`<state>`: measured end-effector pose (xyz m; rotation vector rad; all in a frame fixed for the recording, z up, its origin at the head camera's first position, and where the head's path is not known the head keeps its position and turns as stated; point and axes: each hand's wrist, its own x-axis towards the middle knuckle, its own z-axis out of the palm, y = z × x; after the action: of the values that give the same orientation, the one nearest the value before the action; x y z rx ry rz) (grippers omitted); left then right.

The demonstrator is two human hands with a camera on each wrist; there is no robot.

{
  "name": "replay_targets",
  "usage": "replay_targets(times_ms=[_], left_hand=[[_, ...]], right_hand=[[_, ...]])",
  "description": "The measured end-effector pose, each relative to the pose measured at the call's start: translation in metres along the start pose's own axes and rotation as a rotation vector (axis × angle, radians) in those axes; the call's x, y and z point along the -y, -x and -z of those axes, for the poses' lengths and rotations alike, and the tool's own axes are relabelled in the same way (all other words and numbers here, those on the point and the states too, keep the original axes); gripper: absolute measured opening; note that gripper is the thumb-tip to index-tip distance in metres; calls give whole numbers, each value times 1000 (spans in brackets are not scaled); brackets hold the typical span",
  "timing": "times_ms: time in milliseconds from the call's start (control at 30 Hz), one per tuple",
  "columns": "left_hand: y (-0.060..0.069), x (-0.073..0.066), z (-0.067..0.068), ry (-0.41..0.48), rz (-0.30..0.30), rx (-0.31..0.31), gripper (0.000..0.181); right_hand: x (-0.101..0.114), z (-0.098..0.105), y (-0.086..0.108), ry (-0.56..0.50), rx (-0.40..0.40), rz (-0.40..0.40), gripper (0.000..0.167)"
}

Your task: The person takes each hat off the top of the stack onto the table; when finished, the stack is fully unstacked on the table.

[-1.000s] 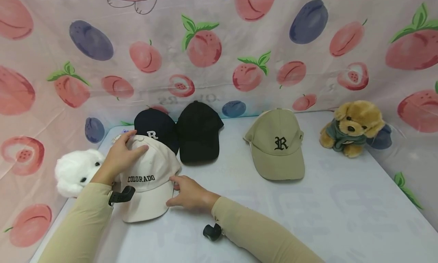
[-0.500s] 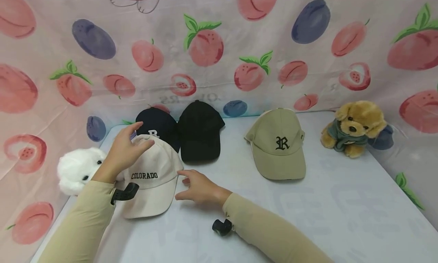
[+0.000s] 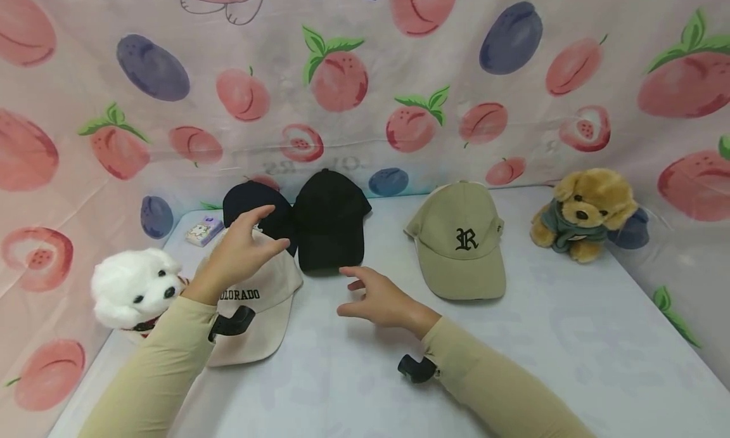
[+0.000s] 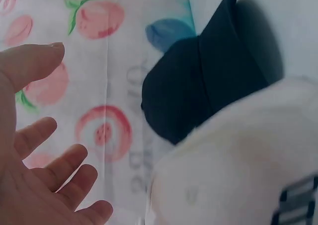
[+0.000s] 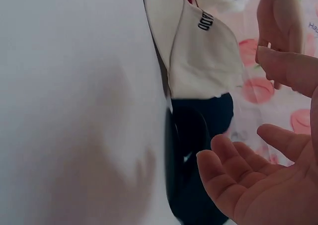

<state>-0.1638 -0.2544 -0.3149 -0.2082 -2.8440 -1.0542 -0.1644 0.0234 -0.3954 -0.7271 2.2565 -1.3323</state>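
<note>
A cream baseball cap [image 3: 262,327] lettered COLORADO lies on the left of the table, partly covered by my left hand [image 3: 239,257]. This hand hovers over its crown, fingers spread, holding nothing. In the left wrist view the fingers stand apart from the cream cap [image 4: 238,165]. My right hand [image 3: 390,302] is held above the table in front of the black cap [image 3: 331,229], fingers loosely bent and grasping nothing. A navy cap [image 3: 245,200] sits behind the cream one, beside the black cap. Further right stands a khaki cap [image 3: 462,235] with a black R.
A white plush dog [image 3: 122,286] sits at the left edge, partly behind my left sleeve. A small purple box [image 3: 203,231] lies near the back left corner. At the far right sits a brown plush dog [image 3: 584,216]. A fruit-print curtain [image 3: 353,19] rises behind.
Both hands have come off the cream cap and moved to the right, the right hand further. The cream cap stays in about the same place. The purple box has come into clear view.
</note>
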Motion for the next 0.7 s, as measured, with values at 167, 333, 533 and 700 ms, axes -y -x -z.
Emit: replay_targets(times_ms=[167,333,533,700], left_hand=[[-7,-10,-17,19,-40,44,76],[-12,-18,-33,36,-80,70,75],[-19,-30,-53,62,-103,104,74],[-23,-36,-77,75,-117,138,73]], right_hand=[[-9,20,18,14,-46,1,74],[-22,39,34,28,-77,19,72],[-39,63,56,9,-140,-10,72],[-50,84,74,31,-198,1,72]])
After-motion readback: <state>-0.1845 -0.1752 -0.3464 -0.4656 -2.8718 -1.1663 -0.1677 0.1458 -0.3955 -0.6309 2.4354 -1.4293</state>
